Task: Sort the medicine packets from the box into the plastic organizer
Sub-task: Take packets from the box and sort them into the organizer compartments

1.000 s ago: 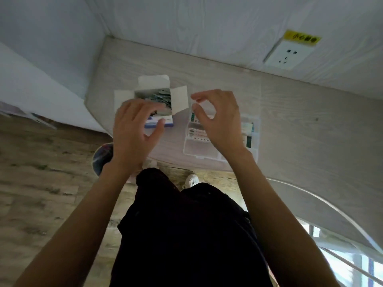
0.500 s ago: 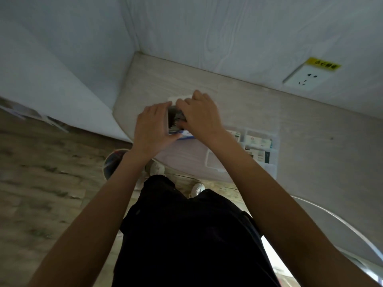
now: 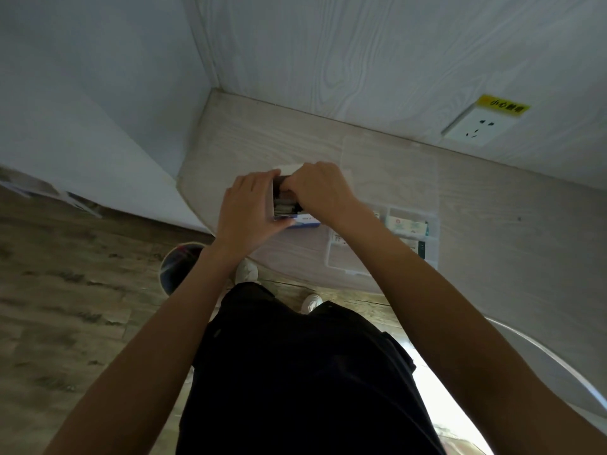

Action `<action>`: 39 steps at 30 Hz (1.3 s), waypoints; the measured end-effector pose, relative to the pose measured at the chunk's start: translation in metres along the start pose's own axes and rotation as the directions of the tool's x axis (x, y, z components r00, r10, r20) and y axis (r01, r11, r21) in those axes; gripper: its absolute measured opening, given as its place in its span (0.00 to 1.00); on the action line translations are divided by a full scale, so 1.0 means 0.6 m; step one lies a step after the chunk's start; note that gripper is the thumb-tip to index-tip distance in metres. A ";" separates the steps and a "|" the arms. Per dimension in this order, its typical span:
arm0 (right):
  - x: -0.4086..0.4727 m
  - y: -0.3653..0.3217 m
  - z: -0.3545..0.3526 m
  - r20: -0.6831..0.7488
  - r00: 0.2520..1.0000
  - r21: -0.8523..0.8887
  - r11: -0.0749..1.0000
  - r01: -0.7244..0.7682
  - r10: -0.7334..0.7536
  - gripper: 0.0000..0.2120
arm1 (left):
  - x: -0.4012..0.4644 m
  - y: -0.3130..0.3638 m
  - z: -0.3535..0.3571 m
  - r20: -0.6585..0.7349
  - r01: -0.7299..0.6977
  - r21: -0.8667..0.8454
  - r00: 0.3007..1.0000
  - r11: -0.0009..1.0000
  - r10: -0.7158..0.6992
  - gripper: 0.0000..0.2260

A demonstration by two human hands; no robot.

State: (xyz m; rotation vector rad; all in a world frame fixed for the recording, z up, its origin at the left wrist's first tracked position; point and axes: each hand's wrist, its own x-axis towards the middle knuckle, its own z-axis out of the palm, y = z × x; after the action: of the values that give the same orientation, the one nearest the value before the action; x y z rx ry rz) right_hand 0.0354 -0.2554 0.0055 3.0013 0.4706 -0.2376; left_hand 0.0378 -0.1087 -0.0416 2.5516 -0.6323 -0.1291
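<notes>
A small white and blue cardboard box (image 3: pixel 303 222) stands open on the pale wooden table. My left hand (image 3: pixel 248 206) grips its left side. My right hand (image 3: pixel 320 188) reaches into the opening, fingers curled down among the medicine packets (image 3: pixel 283 206) stacked inside; the fingertips are hidden, so whether they pinch a packet cannot be seen. To the right lies the clear plastic organizer (image 3: pixel 432 249), partly under my right forearm, with several packets (image 3: pixel 405 226) in its compartments.
The table (image 3: pixel 492 224) sits in a corner between white walls, its front edge curved. The organizer's clear lid (image 3: pixel 391 169) lies behind it. A wall socket (image 3: pixel 476 126) with a yellow label is at the back right. A round bin (image 3: pixel 179 267) stands on the floor.
Both hands came from above the table onto the box. The left hand took hold of its side and the right hand's fingers went into the opening.
</notes>
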 end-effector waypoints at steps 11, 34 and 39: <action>0.007 -0.019 -0.001 -0.085 0.996 -0.025 0.999 -0.036 0.034 0.11 | 0.004 0.001 0.005 -0.018 0.004 0.052 1.000 0.999 -0.003 0.37; -0.068 0.096 -0.002 0.097 0.650 0.993 -0.033 -0.111 0.753 0.03 | 0.029 0.035 -0.050 -0.202 -0.131 -0.022 0.971 0.991 0.124 0.38; -0.065 0.081 0.001 0.040 0.687 0.976 0.119 -0.183 0.725 0.04 | 0.066 0.069 -0.040 -0.074 -0.202 0.057 0.976 0.978 0.206 0.36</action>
State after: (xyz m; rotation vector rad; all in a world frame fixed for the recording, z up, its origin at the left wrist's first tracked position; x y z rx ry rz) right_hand 0.0137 -0.3131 0.0146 4.0946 -1.2320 0.5117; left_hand 0.0608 -0.1477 0.0007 2.5060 -0.8707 0.0594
